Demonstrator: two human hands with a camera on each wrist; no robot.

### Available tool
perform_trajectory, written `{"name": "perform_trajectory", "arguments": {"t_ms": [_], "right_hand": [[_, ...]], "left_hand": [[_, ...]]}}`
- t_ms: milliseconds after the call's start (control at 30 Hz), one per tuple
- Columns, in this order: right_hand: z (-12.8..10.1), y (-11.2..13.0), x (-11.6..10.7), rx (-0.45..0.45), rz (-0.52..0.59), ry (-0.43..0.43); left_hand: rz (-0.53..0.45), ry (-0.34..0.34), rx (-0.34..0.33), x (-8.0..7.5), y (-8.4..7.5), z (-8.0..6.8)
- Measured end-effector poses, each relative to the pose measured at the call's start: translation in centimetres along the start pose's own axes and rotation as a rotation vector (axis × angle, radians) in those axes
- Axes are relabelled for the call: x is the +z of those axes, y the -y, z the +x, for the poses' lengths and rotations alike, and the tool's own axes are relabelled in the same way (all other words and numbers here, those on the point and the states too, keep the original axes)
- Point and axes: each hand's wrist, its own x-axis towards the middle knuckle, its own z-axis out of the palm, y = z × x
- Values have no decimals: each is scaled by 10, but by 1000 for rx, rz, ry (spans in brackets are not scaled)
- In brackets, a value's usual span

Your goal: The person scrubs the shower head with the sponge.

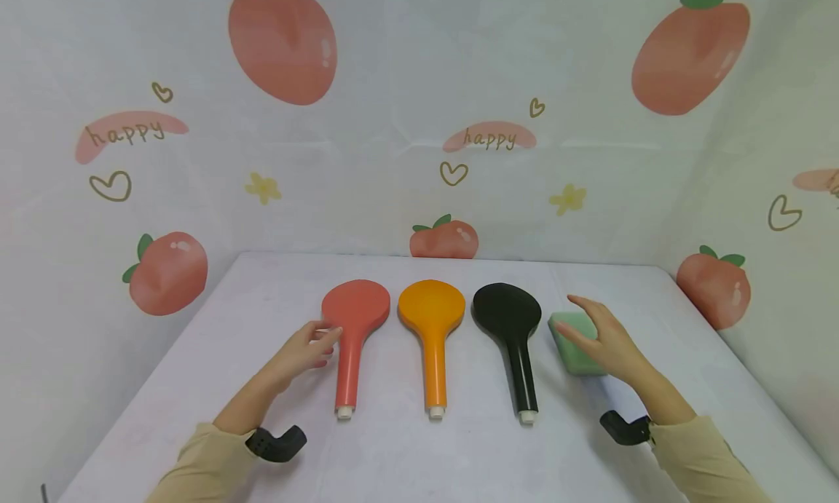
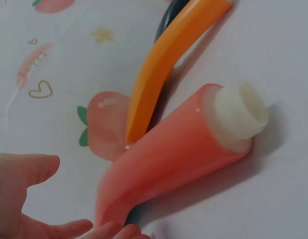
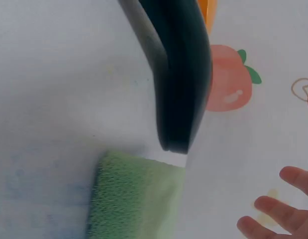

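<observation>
Left hand [image 1: 308, 351]: open, fingertips touching red shower head [image 1: 352, 328], handle pointing toward person.
Right hand [image 1: 599, 335]: open, spread above green sponge [image 1: 569, 343].

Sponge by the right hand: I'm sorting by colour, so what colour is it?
The sponge is light green, clearest in the head view.

Both forearms stretch forward in beige sleeves, a black strap at each wrist — the left hand [image 1: 304, 351] low with fingers loosely extended, the right hand [image 1: 606, 339] raised, fingers spread.
</observation>
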Motion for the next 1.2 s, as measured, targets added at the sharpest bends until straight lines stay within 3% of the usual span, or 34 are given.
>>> {"name": "perform_trajectory", "arguments": {"t_ms": [267,500,800,1200], "right_hand": [[-3,-12,5,12,-10,-37],[-5,-15,6,61,-40,-38],[-6,-27,16,159,-153,73],[-6,-32,23,233,-203,192]], "left_hand": [[-141,51,-71,10,20,12],[-186,66,-104,17,17,12],[-161,62,-116,19,23,20],[-163,77,-85,21,33,34]]}}
